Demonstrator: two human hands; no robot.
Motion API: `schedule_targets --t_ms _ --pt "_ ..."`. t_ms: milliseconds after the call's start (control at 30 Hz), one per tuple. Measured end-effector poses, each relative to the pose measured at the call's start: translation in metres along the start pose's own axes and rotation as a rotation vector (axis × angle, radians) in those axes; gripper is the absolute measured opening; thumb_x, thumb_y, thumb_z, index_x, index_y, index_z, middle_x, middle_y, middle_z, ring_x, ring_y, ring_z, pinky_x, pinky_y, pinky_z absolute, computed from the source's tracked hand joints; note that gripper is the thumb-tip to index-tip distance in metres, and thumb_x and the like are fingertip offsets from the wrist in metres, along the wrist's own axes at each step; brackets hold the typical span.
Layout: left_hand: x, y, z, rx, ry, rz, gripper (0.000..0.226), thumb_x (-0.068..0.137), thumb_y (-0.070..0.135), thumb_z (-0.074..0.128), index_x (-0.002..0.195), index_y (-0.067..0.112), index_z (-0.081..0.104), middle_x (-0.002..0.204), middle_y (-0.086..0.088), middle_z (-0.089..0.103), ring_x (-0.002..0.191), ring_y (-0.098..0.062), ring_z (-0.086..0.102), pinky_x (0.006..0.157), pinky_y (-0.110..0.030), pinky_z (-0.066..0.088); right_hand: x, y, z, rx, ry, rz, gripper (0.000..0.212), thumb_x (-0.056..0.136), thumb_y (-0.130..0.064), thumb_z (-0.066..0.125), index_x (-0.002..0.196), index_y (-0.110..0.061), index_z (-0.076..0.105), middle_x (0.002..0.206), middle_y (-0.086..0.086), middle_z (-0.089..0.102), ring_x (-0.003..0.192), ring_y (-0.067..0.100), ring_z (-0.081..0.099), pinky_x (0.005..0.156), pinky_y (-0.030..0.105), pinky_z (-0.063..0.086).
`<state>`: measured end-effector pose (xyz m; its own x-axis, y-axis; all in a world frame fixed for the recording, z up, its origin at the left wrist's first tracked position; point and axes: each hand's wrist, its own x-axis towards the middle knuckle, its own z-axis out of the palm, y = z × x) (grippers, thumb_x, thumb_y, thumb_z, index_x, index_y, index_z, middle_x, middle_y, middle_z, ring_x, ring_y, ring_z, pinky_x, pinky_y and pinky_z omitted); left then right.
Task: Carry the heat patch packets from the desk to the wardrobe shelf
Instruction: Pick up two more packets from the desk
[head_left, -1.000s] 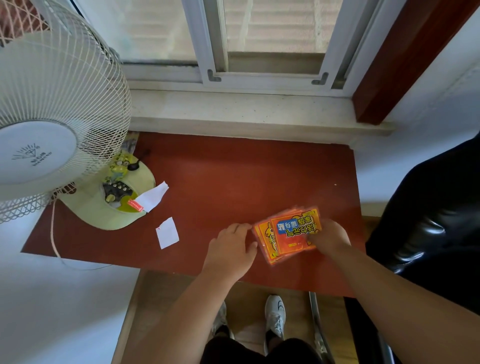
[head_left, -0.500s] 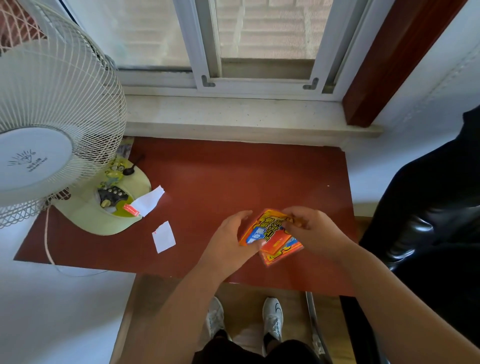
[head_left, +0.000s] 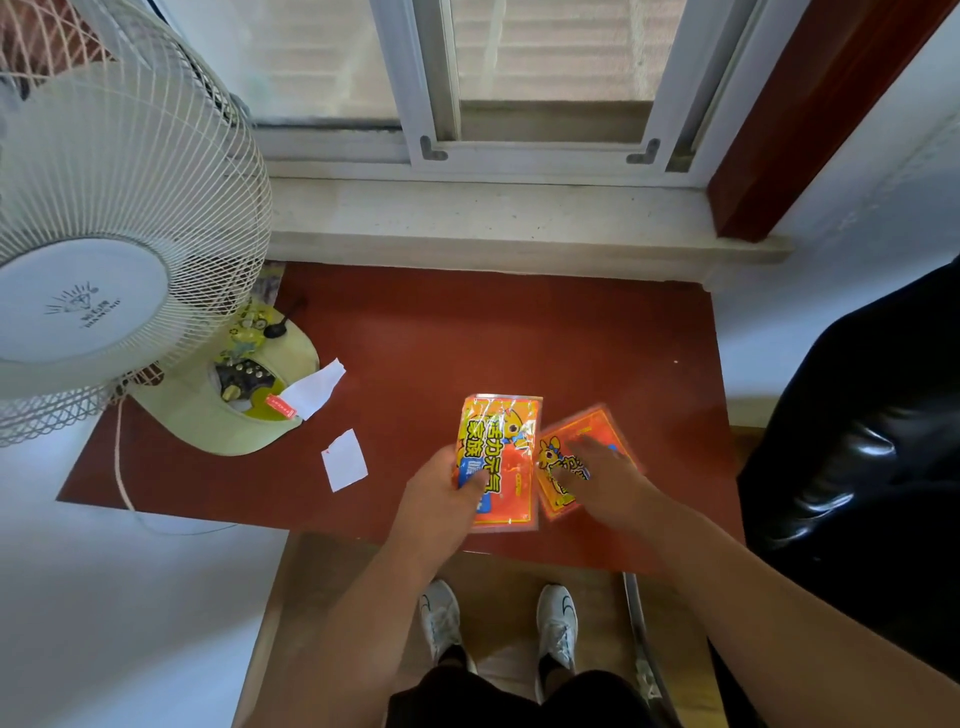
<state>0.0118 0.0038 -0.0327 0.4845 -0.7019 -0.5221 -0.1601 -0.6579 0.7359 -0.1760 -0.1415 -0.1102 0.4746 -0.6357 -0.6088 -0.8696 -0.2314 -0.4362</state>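
Two orange heat patch packets with yellow and blue print are over the near part of the red desk (head_left: 467, 332). My left hand (head_left: 441, 499) grips one packet (head_left: 501, 452) by its lower left edge, thumb on its face, so it stands nearly upright in the view. My right hand (head_left: 610, 486) lies over the second packet (head_left: 574, 434), which is tilted, blurred, and low on the desk just to the right. The two packets touch or overlap along one edge. The wardrobe shelf is out of view.
A white table fan (head_left: 104, 234) with a pale green base (head_left: 208, 421) fills the desk's left side. Two white paper slips (head_left: 317, 387) (head_left: 344, 460) lie beside it. A black glossy chair back (head_left: 857, 441) stands at the right. The window sill (head_left: 493, 223) runs behind the desk.
The packets were held together between both hands; now they are split, one in my left hand and one under my right, which has moved to the right.
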Motion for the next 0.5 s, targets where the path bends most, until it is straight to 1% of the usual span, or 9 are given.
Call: schedule_targets --t_ms 67,100,167,233,300,367,400,433,500 --pt "-0.003 -0.002 -0.004 -0.005 -0.005 -0.017 0.016 0.100 0.030 0.062 0.116 0.029 0.063 0.109 0.009 0.073 0.099 -0.010 0.071 0.092 -0.046 0.059 -0.002 0.006 0.012 -0.142 -0.050 0.008 0.073 0.098 -0.063 0.041 0.161 -0.029 0.033 0.176 0.002 0.013 0.161 0.029 0.015 0.127 0.052 0.024" --pt "-0.004 -0.002 -0.006 -0.012 -0.004 -0.016 0.017 0.100 0.029 0.062 0.117 0.029 0.063 0.110 0.009 0.073 0.100 -0.010 0.071 0.093 -0.046 0.059 -0.007 0.005 0.014 -0.171 -0.061 0.023 0.072 0.098 -0.061 0.042 0.163 -0.032 0.028 0.176 -0.001 0.006 0.162 0.029 0.009 0.126 0.054 0.026" --pt "-0.007 -0.001 -0.009 -0.024 -0.002 -0.007 0.018 0.099 0.027 0.063 0.117 0.029 0.063 0.109 0.011 0.074 0.099 -0.009 0.071 0.093 -0.044 0.058 -0.015 0.002 0.017 -0.191 -0.055 0.018 0.072 0.099 -0.050 0.050 0.164 -0.034 0.024 0.176 -0.004 0.002 0.160 0.034 0.010 0.122 0.055 0.033" --pt "-0.008 0.001 -0.010 -0.024 -0.009 -0.004 0.019 0.098 0.027 0.064 0.117 0.031 0.061 0.109 0.013 0.074 0.098 -0.007 0.071 0.093 -0.043 0.058 -0.021 0.002 0.020 -0.198 -0.037 0.007 0.073 0.094 -0.040 0.058 0.161 -0.035 0.029 0.172 -0.001 0.012 0.154 0.039 0.021 0.117 0.056 0.040" --pt "-0.010 0.002 -0.011 -0.024 -0.015 0.000 0.020 0.098 0.027 0.065 0.117 0.032 0.060 0.109 0.014 0.074 0.099 -0.007 0.071 0.094 -0.043 0.057 -0.020 0.003 0.021 -0.150 -0.005 0.031 0.072 0.091 -0.032 0.065 0.157 -0.033 0.037 0.162 0.003 0.028 0.147 0.037 0.036 0.111 0.053 0.047" --pt "-0.012 0.002 -0.012 -0.035 -0.015 0.003 0.020 0.098 0.027 0.065 0.117 0.032 0.060 0.109 0.013 0.074 0.099 -0.007 0.071 0.094 -0.044 0.058 -0.017 0.003 0.019 -0.107 0.022 0.063 0.069 0.090 -0.028 0.069 0.153 -0.028 0.040 0.151 0.007 0.038 0.140 0.036 0.048 0.105 0.050 0.052" --pt "-0.013 0.002 -0.012 -0.046 -0.013 0.004 0.020 0.098 0.027 0.065 0.116 0.032 0.060 0.109 0.013 0.074 0.099 -0.008 0.072 0.094 -0.044 0.058 -0.014 0.003 0.018 -0.094 0.039 0.085 0.071 0.090 -0.031 0.071 0.154 -0.027 0.039 0.149 0.008 0.041 0.139 0.035 0.050 0.103 0.049 0.052" --pt "-0.014 0.001 -0.013 -0.057 -0.011 0.003 0.020 0.098 0.026 0.065 0.116 0.033 0.060 0.108 0.013 0.074 0.098 -0.007 0.072 0.094 -0.044 0.058 -0.013 0.003 0.016 -0.093 0.048 0.115 0.077 0.090 -0.036 0.073 0.156 -0.027 0.035 0.149 0.009 0.042 0.140 0.034 0.049 0.104 0.049 0.052" --pt "-0.017 0.000 -0.014 -0.085 -0.015 0.002 0.019 0.098 0.026 0.065 0.114 0.034 0.060 0.108 0.014 0.074 0.098 -0.006 0.073 0.094 -0.044 0.059 -0.012 0.006 0.014 -0.121 0.078 0.162 0.093 0.086 -0.048 0.077 0.160 -0.030 0.025 0.150 0.009 0.041 0.141 0.033 0.046 0.105 0.049 0.050"
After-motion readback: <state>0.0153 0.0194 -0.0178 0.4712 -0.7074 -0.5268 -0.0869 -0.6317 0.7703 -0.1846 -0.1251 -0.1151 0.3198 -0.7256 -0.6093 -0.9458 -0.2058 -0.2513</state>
